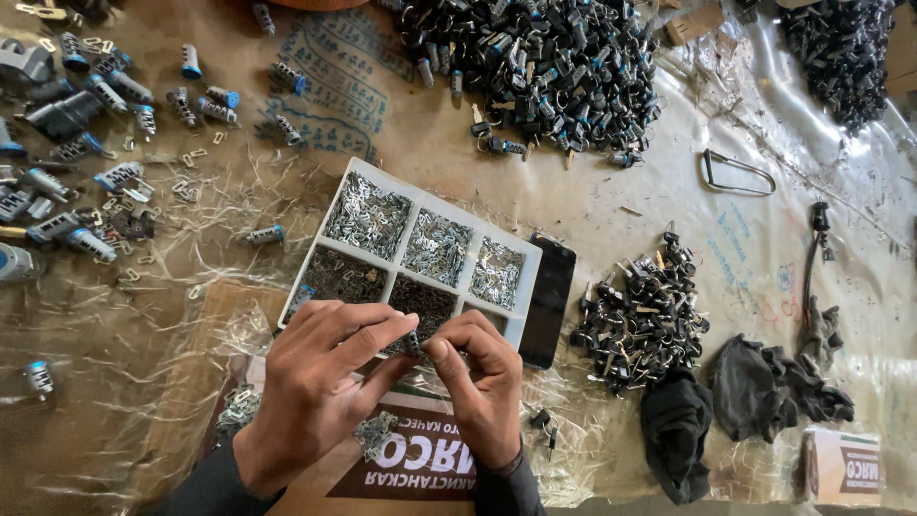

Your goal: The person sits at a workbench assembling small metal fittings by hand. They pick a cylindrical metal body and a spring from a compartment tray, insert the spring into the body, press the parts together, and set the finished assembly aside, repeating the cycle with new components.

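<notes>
Fingers: both hands, left hand (pixel 315 377) and right hand (pixel 482 377), pinch one small dark lock part (pixel 414 342) between their fingertips, close over the tray for easy reach.
Tray: white divided tray (pixel 528 256) sorts small metal pieces.
Piles: dark lock cylinders (pixel 638 320) heaped nearby.

No walls or windows in sight from here, just the bench (pixel 630 205) seen from above, covered w/ a tan sheet under clear, crinkled plastic film (pixel 841 191). Faded blue print shows on the sheet (pixel 334 67) at top centre & again faintly at right. Light's bright, prob. daylight, coming from the upper right: glare washes out that corner & the film shines there. Left side sits dimmer, browner. Pale straw-like strands (pixel 191 277) lie scattered over the left half. A brown cardboard piece (pixel 205 354) lies flat at the near edge, a printed carton (pixel 845 468) at lower right.
</notes>
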The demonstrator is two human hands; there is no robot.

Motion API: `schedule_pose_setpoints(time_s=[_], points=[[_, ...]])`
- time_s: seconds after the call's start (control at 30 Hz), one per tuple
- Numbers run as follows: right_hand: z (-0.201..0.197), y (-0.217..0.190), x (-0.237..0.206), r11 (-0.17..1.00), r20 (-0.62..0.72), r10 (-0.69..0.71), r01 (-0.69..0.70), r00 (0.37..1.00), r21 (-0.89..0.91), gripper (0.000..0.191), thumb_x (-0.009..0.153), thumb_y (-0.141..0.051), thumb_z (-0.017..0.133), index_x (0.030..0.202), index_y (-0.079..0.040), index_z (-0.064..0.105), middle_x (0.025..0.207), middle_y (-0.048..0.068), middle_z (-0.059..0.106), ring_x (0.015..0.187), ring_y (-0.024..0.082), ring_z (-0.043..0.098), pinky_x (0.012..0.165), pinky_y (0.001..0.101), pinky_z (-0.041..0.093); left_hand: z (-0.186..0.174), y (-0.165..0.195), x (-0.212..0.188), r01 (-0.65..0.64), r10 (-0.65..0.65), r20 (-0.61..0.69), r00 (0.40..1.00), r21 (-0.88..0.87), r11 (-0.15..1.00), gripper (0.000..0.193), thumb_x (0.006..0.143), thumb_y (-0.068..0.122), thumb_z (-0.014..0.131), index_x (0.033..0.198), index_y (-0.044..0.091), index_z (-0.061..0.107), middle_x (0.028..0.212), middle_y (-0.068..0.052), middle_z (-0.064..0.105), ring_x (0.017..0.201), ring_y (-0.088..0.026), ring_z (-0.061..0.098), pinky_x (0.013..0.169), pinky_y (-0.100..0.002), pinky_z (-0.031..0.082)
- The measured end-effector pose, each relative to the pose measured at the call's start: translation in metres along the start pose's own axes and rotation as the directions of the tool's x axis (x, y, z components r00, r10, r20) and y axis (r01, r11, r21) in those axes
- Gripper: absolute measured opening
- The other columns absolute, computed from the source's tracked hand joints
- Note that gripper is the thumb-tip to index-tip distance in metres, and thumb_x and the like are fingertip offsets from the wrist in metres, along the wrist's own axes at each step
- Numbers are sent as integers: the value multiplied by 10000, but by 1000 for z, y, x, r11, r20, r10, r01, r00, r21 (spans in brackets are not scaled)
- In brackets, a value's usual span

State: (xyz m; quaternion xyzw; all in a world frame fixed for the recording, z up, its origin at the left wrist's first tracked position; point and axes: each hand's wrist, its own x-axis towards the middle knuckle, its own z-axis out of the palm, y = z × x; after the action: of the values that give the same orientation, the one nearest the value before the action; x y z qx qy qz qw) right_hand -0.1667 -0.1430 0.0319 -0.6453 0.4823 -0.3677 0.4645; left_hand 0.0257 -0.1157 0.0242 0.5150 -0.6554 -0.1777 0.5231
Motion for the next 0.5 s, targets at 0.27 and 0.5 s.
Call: schedule_pose_setpoints(time_s=[0.27,0.5], points=[[2,-10,2,996,-10,-39,38,999,-82,133,962,-93,702,927,28,745,905,69,685,807,119,650,705,248,518,1,0,-1,3,-3,4,1000,2,1000,429,748,110,861,1157,106,731,1079,-43,712,932,-240,667,813,-378,513],[6,-18,1,986,-89,-70,55,994,-159,81,908,-58,746,913,20,766,850,61,710,728,115,651,641,245,505,1,2,-1,-30,30,16,999,5,1000,412,761,127,863,1151,94,736,1064,-31,699,905,-220,648,807,-369,507]])
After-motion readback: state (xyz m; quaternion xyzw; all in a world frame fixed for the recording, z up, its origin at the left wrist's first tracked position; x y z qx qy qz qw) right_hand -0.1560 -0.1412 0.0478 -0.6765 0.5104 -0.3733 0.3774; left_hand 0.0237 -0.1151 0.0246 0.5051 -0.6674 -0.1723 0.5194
